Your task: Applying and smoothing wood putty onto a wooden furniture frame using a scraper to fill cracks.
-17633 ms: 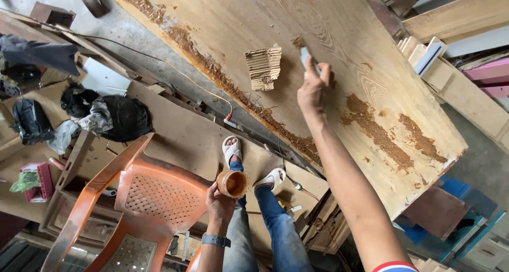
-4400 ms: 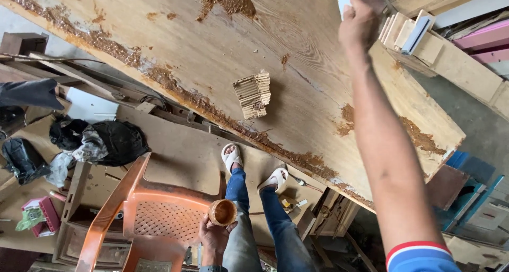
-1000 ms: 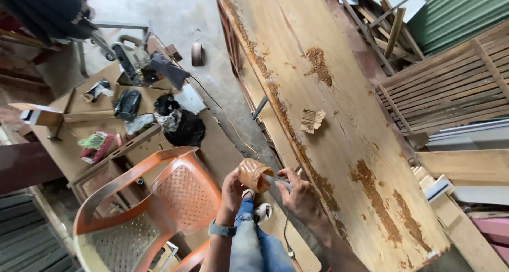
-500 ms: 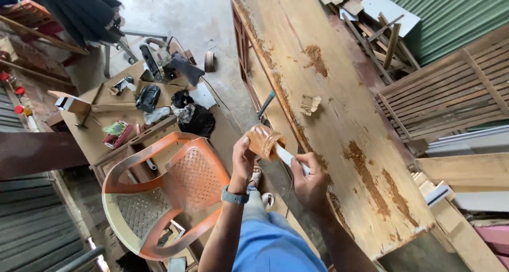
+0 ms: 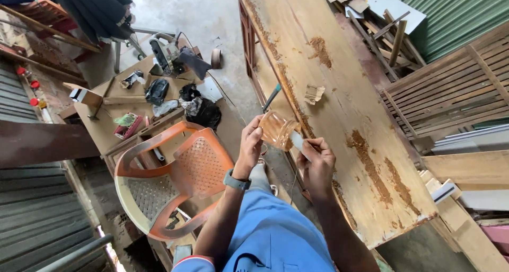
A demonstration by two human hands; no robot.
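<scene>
Rough, matt wooden board (image 5: 339,86) patched with grainy filler; glossy clear plastic cup (image 5: 277,130)

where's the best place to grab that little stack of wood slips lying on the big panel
Take the stack of wood slips across its two long flanks, coming down from above. It lies flat on the wooden panel, fanned at one end, so pinching near the tighter end would likely keep the slips together.

Both arms reach forward, elbows bent, the hands close together in front of the chest. The left hand (image 5: 251,145), watch strapped at the wrist, curls its fingers in a grip. The right hand (image 5: 316,161) pinches with thumb and forefingers just beside it.
</scene>
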